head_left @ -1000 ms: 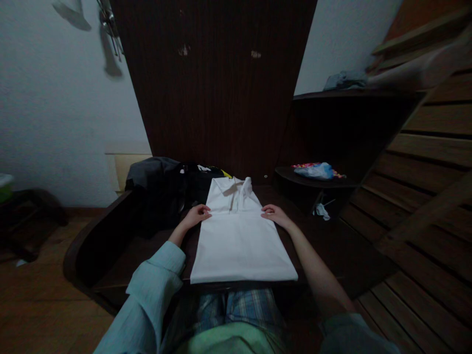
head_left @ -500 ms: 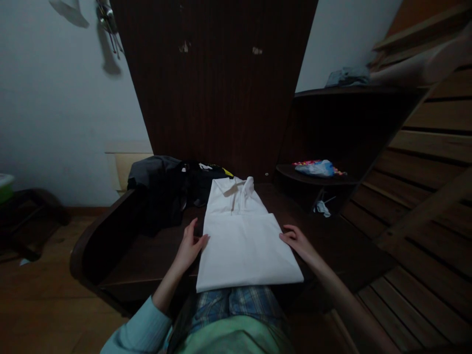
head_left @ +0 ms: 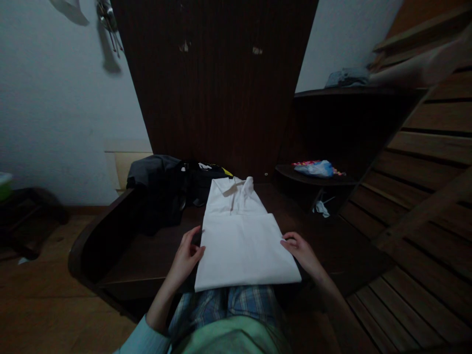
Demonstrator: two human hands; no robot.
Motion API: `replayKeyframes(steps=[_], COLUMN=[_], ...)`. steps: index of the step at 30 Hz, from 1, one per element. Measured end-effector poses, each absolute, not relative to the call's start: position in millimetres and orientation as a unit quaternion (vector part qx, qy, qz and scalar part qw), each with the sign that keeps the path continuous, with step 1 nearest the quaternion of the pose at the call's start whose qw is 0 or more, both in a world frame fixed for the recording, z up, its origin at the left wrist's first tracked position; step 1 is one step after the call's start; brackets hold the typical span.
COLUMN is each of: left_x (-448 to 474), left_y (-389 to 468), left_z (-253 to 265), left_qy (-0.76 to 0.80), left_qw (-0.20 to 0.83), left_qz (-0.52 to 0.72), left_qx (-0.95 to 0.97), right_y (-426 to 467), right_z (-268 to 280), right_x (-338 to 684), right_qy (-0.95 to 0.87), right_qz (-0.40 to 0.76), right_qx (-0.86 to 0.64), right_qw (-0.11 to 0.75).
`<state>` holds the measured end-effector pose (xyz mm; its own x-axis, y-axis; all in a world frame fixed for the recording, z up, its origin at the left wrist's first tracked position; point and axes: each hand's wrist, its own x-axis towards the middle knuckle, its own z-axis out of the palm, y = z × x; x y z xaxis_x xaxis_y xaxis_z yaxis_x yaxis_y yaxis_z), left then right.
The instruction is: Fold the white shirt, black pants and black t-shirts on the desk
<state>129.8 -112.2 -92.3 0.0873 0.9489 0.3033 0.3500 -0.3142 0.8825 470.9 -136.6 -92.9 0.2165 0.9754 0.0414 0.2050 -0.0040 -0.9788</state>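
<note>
A folded white collared shirt (head_left: 239,250) lies flat on the dark wooden bench, its collar at the far end and its folded hem near my lap. My left hand (head_left: 187,253) is at the left edge of the shirt, thumb against the cloth and index finger held apart from it. At the right edge, my right hand (head_left: 300,251) has its thumb and curled index finger together on the shirt's side. The tips of some fingers are hidden by the cloth or the dim light.
Dark clothing or bags (head_left: 158,182) are heaped on the bench's left end by its curved armrest (head_left: 79,250). A corner shelf (head_left: 317,182) at the right carries a blue-and-white plastic packet (head_left: 319,168). Wooden slats (head_left: 416,216) stand farther right.
Both hands have slid slightly toward my body along the shirt's sides. The fingers of my right hand are more curled at the edge. The shirt has barely shifted.
</note>
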Motion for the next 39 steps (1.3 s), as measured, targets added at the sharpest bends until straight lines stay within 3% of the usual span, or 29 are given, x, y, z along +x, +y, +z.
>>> replayKeyframes(steps=[13,30,34,39], left_x=[128.7,127.3,129.7,150.7], left_y=[-122.2,-116.0,-90.5,-43.2], left_z=[-85.4,-82.6,-74.9,-60.1], left_qy=[0.463,0.476,0.458,0.428], left_qw=[0.359,0.264,0.211,0.154], left_qz=[0.463,0.423,0.383,0.305], left_qx=[0.665,0.724,0.774,0.837], right_y=[-140.3,-131.2,-112.0,-71.1], right_z=[-89.9,-98.3,-88.7,-77.2], right_x=[469.9,477.1,483.1,469.8], right_qy=[-0.519,-0.532,-0.578,-0.725], right_qz=[0.368,0.276,0.160,0.106], right_qx=[-0.575,-0.629,-0.651,-0.574], right_qw=[0.514,0.494,0.465,0.367])
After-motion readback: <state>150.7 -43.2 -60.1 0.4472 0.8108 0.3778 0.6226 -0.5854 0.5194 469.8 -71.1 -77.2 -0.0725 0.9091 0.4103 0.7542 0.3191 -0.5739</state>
